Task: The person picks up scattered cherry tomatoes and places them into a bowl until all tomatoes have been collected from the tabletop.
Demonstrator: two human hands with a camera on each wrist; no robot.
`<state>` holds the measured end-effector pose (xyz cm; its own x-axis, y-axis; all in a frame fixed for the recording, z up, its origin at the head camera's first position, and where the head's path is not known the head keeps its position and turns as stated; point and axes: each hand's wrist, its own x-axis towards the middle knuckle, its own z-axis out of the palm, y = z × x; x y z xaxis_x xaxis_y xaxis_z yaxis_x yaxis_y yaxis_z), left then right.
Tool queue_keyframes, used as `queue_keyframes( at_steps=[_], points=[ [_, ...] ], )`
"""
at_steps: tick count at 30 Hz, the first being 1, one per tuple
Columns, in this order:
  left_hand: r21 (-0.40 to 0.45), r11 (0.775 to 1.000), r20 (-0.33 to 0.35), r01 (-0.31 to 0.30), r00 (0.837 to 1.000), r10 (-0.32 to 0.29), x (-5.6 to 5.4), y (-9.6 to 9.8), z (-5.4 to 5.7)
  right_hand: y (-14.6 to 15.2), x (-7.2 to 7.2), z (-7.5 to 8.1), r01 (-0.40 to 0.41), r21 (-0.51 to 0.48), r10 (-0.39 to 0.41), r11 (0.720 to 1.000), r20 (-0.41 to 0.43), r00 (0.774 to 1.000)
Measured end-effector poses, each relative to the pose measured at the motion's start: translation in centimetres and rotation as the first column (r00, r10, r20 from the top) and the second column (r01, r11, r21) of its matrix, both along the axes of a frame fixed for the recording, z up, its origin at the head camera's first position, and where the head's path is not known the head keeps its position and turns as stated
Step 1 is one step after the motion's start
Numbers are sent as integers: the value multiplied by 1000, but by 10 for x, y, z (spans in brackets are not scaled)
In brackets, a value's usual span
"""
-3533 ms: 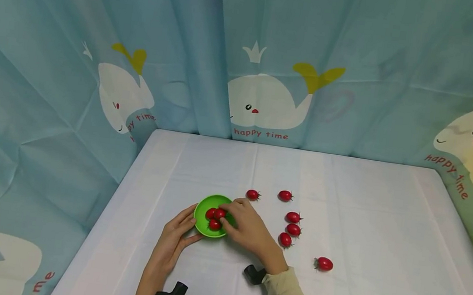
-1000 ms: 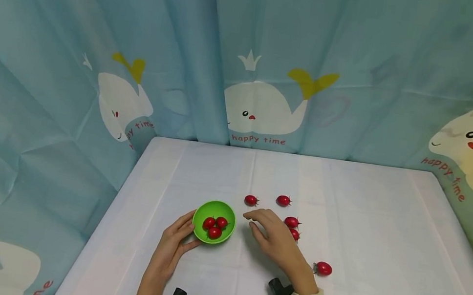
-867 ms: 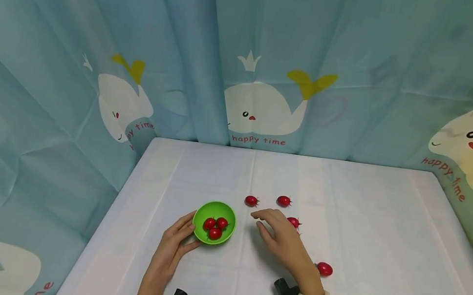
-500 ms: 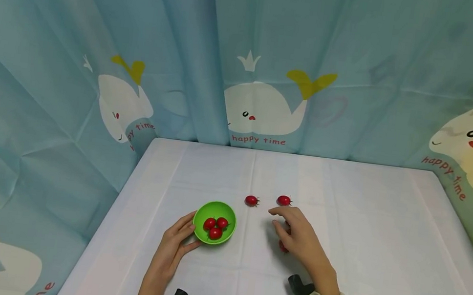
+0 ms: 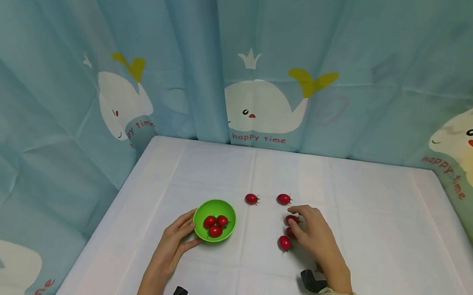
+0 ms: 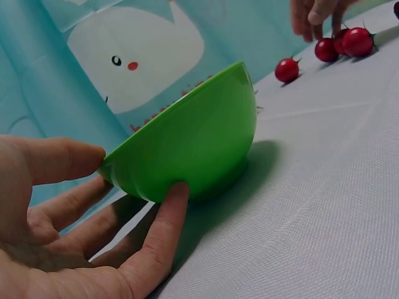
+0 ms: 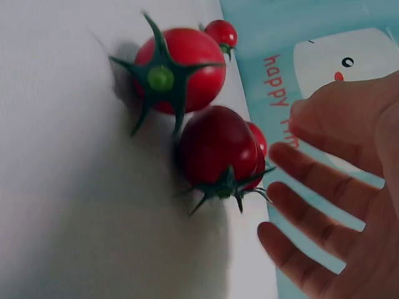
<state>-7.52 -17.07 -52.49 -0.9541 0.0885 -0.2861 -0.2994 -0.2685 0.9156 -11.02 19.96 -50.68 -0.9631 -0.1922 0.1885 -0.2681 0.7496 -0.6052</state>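
Observation:
A green bowl stands on the white table, with three red cherry tomatoes in it. My left hand holds the bowl from its left side; in the left wrist view, its fingertips touch the rim and lower wall. To the right, my right hand hovers over a short row of cherry tomatoes, thumb and fingers spread beside the far one and nothing held. Its hand partly covers the middle tomato. Close up, the right wrist view shows a tomato with a green calyx beside the fingers.
Two more cherry tomatoes lie farther back, one behind the bowl's right side and one beyond the row. Green leaves of another tomato peek out by my right wrist. A blue whale-print curtain hangs behind the table.
My right hand has left a tomato in the bowl and moved right, fingers apart, to the row of tomatoes. My left hand and the bowl have stayed in place.

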Motion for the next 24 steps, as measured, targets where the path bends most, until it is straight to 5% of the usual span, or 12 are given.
queue_keyframes(
  at_steps=[15,24],
  points=[
    [-12,1000,2,8,1000,-8,2,0,1,6,-7,2,21,105,-36,994,144,989],
    [-16,1000,0,4,1000,-4,0,-1,-1,5,-11,2,17,100,-29,995,113,993]
  ],
)
